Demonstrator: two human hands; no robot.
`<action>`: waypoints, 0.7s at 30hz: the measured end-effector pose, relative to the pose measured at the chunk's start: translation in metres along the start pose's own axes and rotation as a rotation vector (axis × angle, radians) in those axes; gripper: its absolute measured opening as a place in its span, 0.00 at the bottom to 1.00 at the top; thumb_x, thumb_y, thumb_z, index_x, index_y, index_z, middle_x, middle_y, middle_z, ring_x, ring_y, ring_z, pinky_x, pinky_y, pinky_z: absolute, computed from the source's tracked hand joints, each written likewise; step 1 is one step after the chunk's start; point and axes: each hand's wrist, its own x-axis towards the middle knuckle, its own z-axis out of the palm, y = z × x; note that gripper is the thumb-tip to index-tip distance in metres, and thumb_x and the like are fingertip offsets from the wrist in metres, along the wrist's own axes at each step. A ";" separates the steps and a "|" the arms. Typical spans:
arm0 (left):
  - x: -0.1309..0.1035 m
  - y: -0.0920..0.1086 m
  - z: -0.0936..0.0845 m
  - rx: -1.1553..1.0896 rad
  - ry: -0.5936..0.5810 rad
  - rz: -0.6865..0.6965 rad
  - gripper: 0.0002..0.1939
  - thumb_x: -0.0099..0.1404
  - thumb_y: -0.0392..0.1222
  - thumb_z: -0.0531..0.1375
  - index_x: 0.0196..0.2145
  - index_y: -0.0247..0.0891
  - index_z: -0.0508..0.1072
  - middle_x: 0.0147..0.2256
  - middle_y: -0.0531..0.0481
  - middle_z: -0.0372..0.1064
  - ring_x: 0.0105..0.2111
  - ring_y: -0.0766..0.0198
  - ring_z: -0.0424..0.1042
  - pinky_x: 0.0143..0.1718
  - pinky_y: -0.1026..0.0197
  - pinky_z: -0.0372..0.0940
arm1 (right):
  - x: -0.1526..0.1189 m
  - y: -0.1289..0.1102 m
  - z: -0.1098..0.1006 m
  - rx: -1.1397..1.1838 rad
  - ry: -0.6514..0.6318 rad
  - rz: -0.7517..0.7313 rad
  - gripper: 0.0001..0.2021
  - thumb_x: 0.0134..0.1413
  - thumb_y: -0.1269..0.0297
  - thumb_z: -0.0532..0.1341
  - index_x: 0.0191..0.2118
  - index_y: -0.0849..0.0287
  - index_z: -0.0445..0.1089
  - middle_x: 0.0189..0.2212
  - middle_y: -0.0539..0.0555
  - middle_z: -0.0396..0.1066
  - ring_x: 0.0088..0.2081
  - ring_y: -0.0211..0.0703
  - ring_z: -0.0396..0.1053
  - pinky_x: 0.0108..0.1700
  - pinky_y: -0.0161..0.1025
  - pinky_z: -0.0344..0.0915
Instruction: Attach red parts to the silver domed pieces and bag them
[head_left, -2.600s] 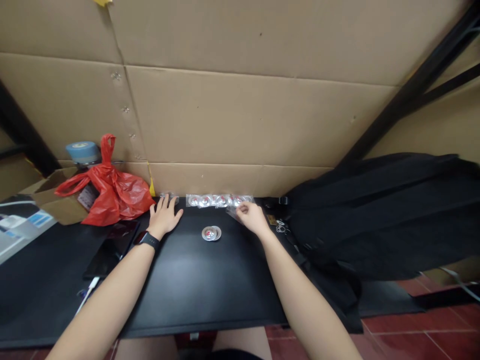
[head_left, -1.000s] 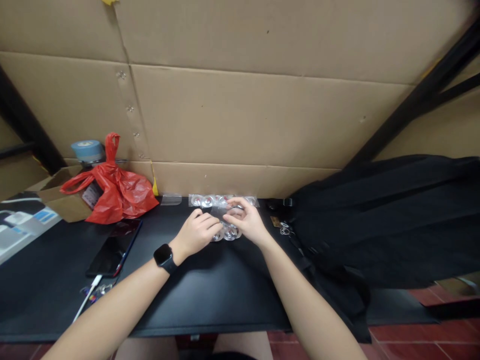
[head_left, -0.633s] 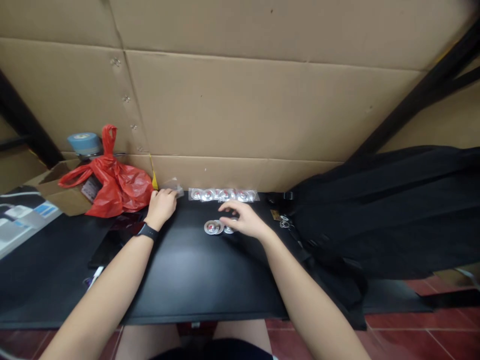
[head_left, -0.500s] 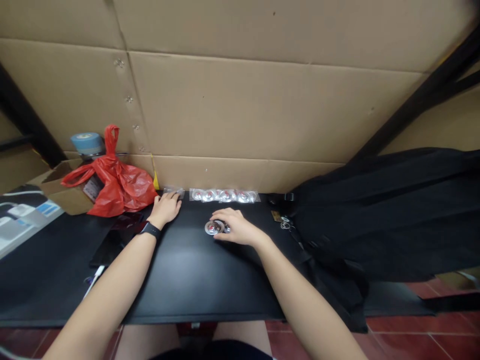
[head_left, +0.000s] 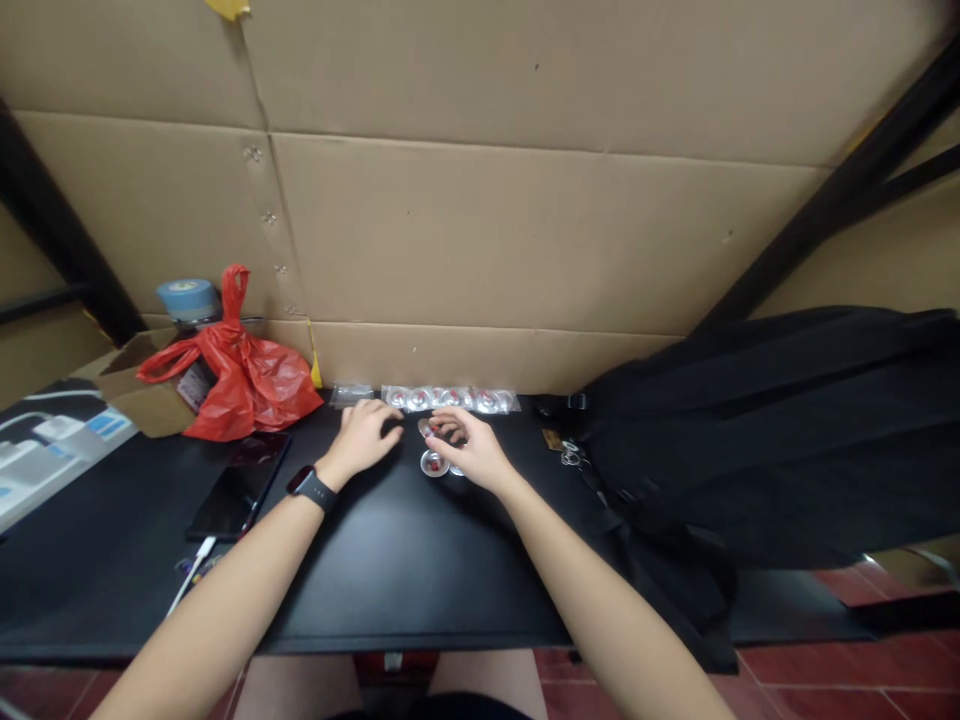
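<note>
My right hand (head_left: 474, 448) pinches a small round shiny disc with a red centre (head_left: 427, 428), tilted up at its fingertips. Just below, a second round silvery disc with red in its middle (head_left: 434, 463) lies on the black table, and part of another shows under my palm. My left hand (head_left: 365, 438) hovers to the left of these, thumb apart from the fingers, with nothing visible in it. Behind the hands a row of similar discs in clear packets (head_left: 452, 400) lies along the cardboard wall. Beside it are flat clear plastic bags (head_left: 351, 394).
At the left are a red plastic bag (head_left: 259, 385), a cardboard box (head_left: 139, 395), a phone (head_left: 238, 490) with a white cable, and a power strip (head_left: 56, 455). A large black bag (head_left: 772, 430) fills the right side; keys (head_left: 571, 455) lie beside it.
My left hand has moved from the clear plastic bags toward the right and nearer my right hand. My right hand has lifted one disc and tilted it, uncovering another on the table.
</note>
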 end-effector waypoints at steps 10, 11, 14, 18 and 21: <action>-0.002 0.045 0.004 -0.366 0.169 0.025 0.04 0.65 0.41 0.61 0.37 0.42 0.77 0.44 0.49 0.73 0.49 0.55 0.69 0.51 0.52 0.60 | -0.001 0.000 0.000 0.299 -0.067 0.066 0.21 0.48 0.59 0.69 0.48 0.56 0.67 0.44 0.57 0.75 0.40 0.45 0.77 0.46 0.44 0.73; -0.002 0.044 0.004 -0.381 0.181 0.021 0.04 0.65 0.41 0.62 0.35 0.42 0.77 0.43 0.49 0.73 0.49 0.56 0.69 0.51 0.52 0.61 | -0.001 -0.001 0.000 0.299 -0.073 0.070 0.21 0.48 0.59 0.69 0.48 0.56 0.67 0.44 0.57 0.74 0.39 0.44 0.77 0.45 0.43 0.74; -0.002 0.042 0.006 -0.402 0.176 0.033 0.03 0.63 0.39 0.63 0.31 0.42 0.78 0.42 0.50 0.74 0.48 0.56 0.69 0.51 0.51 0.61 | -0.003 -0.003 0.000 0.277 -0.094 0.084 0.22 0.47 0.60 0.69 0.49 0.56 0.66 0.44 0.57 0.74 0.35 0.43 0.77 0.41 0.42 0.74; -0.003 0.044 0.008 -0.380 0.123 0.069 0.02 0.61 0.37 0.64 0.32 0.42 0.78 0.46 0.50 0.73 0.51 0.55 0.67 0.52 0.50 0.59 | -0.004 -0.005 0.000 0.212 -0.125 0.070 0.22 0.44 0.63 0.70 0.47 0.56 0.68 0.43 0.56 0.74 0.33 0.41 0.77 0.37 0.39 0.74; -0.002 0.041 0.005 -0.300 0.086 0.073 0.02 0.63 0.39 0.63 0.33 0.42 0.77 0.48 0.50 0.72 0.51 0.54 0.66 0.51 0.50 0.57 | -0.001 -0.006 -0.007 0.144 -0.102 0.046 0.23 0.42 0.64 0.70 0.47 0.57 0.68 0.42 0.55 0.75 0.34 0.40 0.76 0.38 0.39 0.73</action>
